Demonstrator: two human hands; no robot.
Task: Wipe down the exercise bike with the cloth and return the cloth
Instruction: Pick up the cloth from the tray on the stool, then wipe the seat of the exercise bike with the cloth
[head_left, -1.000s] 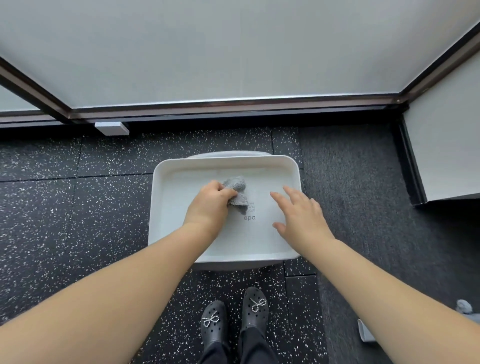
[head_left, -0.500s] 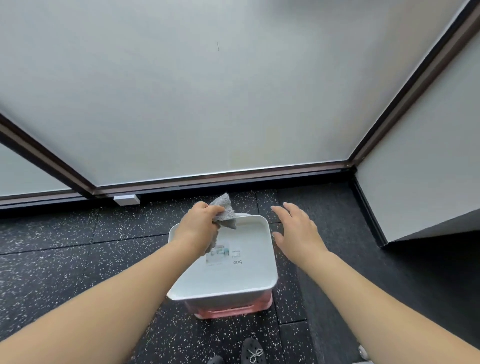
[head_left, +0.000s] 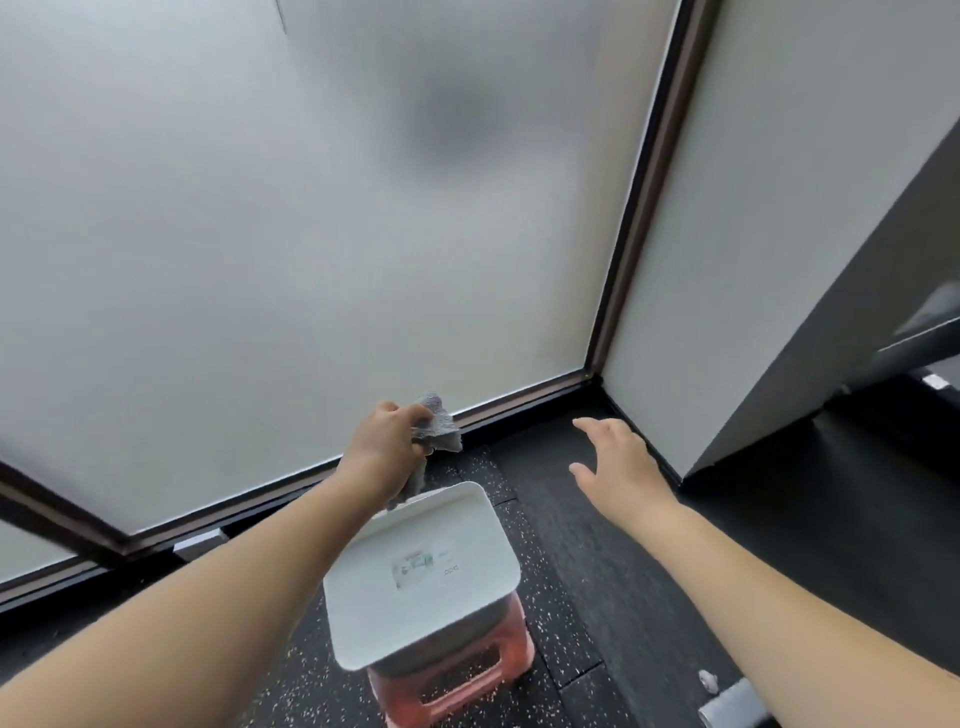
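Above the white lidded bin (head_left: 423, 577), which sits on a pink crate (head_left: 457, 680) on the speckled dark rubber floor (head_left: 561, 519), the left hand (head_left: 387, 441) grips a bunched grey cloth (head_left: 439, 423), fingers curled round it so that one corner sticks up past the knuckles and a tail hangs down toward the bin's far edge. A second ago that same hand was pressed low on the lid with the cloth wadded under it; half a second ago it had already come up off the lid, and now the cloth is clear of the plastic and held in front of the frosted glass wall (head_left: 260, 234). The right hand (head_left: 618, 462) holds nothing, fingers spread and loose, and has drifted off the lid to hover over the floor to the right, well apart from the bin. The view has tipped upward over the same span, so more glass and less floor shows, which suggests the person is straightening up. Judging by this, the cloth has only just been collected, and the wiping itself has not started; no exercise bike is recognisable in view, though a dark frame (head_left: 914, 332) stands at the right edge, too cropped to identify. The likely next step is turning toward the bike with the cloth in hand.
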